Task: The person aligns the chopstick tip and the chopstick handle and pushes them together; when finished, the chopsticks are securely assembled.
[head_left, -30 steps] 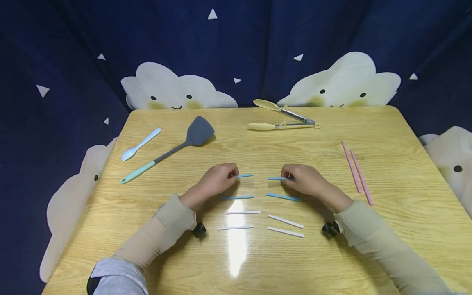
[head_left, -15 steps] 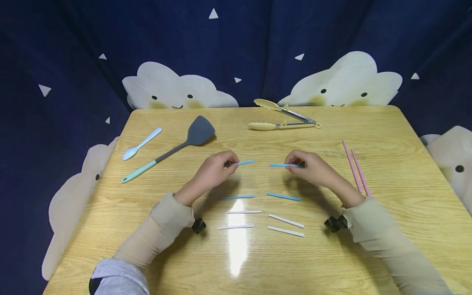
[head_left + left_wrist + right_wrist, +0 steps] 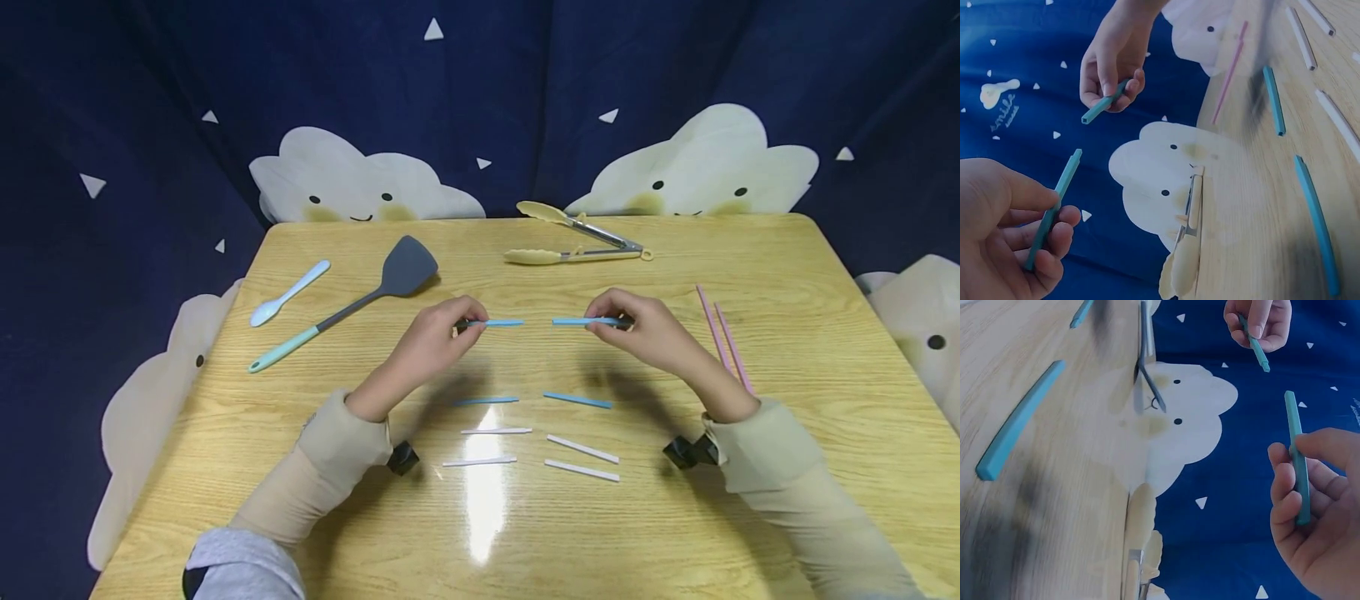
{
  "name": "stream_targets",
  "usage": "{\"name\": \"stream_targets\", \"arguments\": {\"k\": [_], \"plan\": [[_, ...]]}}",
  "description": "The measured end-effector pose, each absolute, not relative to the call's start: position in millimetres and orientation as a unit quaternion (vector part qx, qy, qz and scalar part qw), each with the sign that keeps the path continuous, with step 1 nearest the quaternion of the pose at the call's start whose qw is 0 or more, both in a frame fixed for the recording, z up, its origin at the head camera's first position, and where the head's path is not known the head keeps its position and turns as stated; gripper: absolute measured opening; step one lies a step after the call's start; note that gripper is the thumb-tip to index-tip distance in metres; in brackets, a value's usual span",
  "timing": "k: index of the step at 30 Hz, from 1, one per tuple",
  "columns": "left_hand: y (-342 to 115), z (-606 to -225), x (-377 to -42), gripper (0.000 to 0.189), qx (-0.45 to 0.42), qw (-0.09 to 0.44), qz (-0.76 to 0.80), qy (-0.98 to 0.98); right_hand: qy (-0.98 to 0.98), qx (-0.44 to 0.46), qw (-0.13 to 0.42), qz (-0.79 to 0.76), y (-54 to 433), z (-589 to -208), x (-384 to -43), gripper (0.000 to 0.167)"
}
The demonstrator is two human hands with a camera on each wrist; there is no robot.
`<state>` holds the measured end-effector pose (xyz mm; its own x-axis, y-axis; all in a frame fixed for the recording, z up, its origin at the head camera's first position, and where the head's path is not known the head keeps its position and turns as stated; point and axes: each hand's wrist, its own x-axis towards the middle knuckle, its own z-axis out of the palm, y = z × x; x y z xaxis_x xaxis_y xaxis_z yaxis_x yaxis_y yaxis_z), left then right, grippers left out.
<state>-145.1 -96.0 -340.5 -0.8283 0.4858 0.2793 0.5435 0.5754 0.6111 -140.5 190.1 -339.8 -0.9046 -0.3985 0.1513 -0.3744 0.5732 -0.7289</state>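
Note:
My left hand (image 3: pixel 438 337) pinches a blue chopstick piece (image 3: pixel 506 322) between thumb and fingers, above the table. In the left wrist view, this chopstick piece (image 3: pixel 1054 203) has a narrower stepped tip. Opposite it, my right hand (image 3: pixel 645 333) holds another blue chopstick piece (image 3: pixel 568 322); the right wrist view shows that piece (image 3: pixel 1297 462) lying across the curled fingers under the thumb. The two pieces point at each other, nearly in line, with a small gap between their ends. Below on the table lie a left blue piece (image 3: pixel 487 401) and a right blue piece (image 3: pixel 577 401).
White chopstick pieces (image 3: pixel 582 471) lie in two columns nearer the person. Two pink chopsticks (image 3: pixel 714 327) are at the right, partly behind the right wrist. Yellow-tipped tongs (image 3: pixel 600 257) lie at the back, a grey spatula (image 3: pixel 408 267) and light-blue spoon (image 3: pixel 289 293) at the left.
Both hands have lifted their blue pieces up off the table and away from the person. The right piece has turned closer into line with the left one.

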Motion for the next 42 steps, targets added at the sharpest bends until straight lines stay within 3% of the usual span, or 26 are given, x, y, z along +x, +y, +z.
{"name": "stream_targets", "arguments": {"k": [15, 42], "plan": [[-90.7, -332.5, -138.9, 0.012, -0.312, 0.091, -0.384, -0.865, 0.862, -0.238, -0.007, -0.448, 183.0, -328.6, -131.7, 0.01], [-84.4, -334.2, -136.5, 0.01, -0.324, 0.083, -0.42, -0.844, 0.859, -0.249, -0.007, -0.447, 176.8, -328.2, -127.1, 0.008]]}}
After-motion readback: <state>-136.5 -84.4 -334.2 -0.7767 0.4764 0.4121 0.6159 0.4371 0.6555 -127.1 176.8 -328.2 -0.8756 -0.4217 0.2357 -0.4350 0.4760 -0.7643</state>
